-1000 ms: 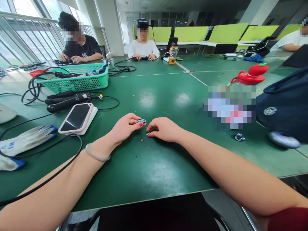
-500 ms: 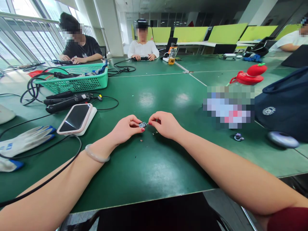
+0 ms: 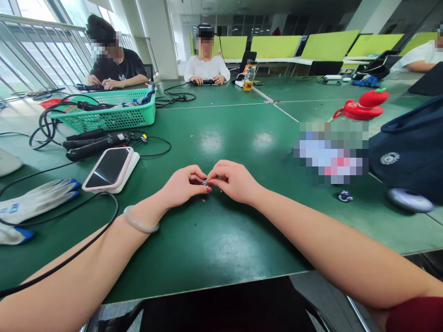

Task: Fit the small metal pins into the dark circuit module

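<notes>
Between the fingertips of my left hand [image 3: 185, 186] is a small dark patterned piece [image 3: 205, 183], held just above the green table [image 3: 221, 258]. My right hand [image 3: 233, 180] is closed in a pinch, its fingertips against the piece and close to my left fingertips. Whether it also grips something tiny is hidden. A tiny reddish bit [image 3: 204, 200] lies on the table below my left fingers. Another small part [image 3: 221, 191] shows partly under my right hand.
To the left are a phone [image 3: 109, 169], gloves [image 3: 41, 203], black tools [image 3: 98, 144] and a green basket [image 3: 107, 115]. A cable crosses over my left forearm. A dark bag [image 3: 408, 152] and a red-lidded bottle [image 3: 363, 108] stand right. People sit across the table.
My right hand has moved left, so its fingertips now meet the piece in my left hand and cover part of it. The view has shifted slightly.
</notes>
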The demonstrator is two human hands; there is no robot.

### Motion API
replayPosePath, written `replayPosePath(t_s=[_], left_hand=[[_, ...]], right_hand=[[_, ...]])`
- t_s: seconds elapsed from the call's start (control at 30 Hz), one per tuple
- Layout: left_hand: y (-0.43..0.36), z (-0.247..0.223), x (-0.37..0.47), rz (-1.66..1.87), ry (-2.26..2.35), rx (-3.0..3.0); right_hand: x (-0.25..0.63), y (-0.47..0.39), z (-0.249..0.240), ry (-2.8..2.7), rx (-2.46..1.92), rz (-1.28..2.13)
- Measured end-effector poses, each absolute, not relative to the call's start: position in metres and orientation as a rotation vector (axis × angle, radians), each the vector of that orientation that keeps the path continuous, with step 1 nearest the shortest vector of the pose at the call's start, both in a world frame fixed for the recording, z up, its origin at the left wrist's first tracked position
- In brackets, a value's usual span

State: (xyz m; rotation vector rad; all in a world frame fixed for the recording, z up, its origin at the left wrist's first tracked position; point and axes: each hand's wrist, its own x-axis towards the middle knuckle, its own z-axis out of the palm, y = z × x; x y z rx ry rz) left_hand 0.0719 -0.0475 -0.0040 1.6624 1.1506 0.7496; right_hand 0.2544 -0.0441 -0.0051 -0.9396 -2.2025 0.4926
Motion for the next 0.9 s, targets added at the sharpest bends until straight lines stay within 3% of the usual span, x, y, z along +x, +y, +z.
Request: replayPosePath(t_s=[0.53, 0.9], left_hand=[[-0.043, -0.01, 0.068, 0.803, 1.261, 1.764], [-0.035, -0.017, 0.064, 1.005, 1.437, 1.744]], right_hand=[[0.257, -0.044, -0.004, -2.23, -0.97, 0.423], [0.244, -0.054, -0.011, -2.657, -1.016, 0.405]])
